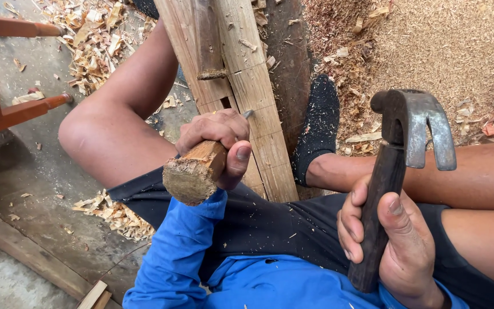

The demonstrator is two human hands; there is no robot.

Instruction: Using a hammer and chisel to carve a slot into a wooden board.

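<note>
My left hand (219,140) grips a chisel by its thick wooden handle (194,171), whose butt end is frayed. The chisel's metal tip (248,114) meets a pale wooden plank (258,97) beside a small dark slot cut into it. My right hand (395,243) is shut on the dark handle of a claw hammer (413,129), held raised to the right of the plank with its claw pointing down. A dark round wooden piece (208,40) lies on the plank farther up. My legs straddle the plank, and a black sock (318,123) covers the right foot.
Wood shavings (95,40) lie heaped at the upper left, and fine sawdust (447,46) covers the ground at the upper right. A red-brown wooden frame (7,111) stands at the left. A small pile of chips (115,214) lies under my left thigh.
</note>
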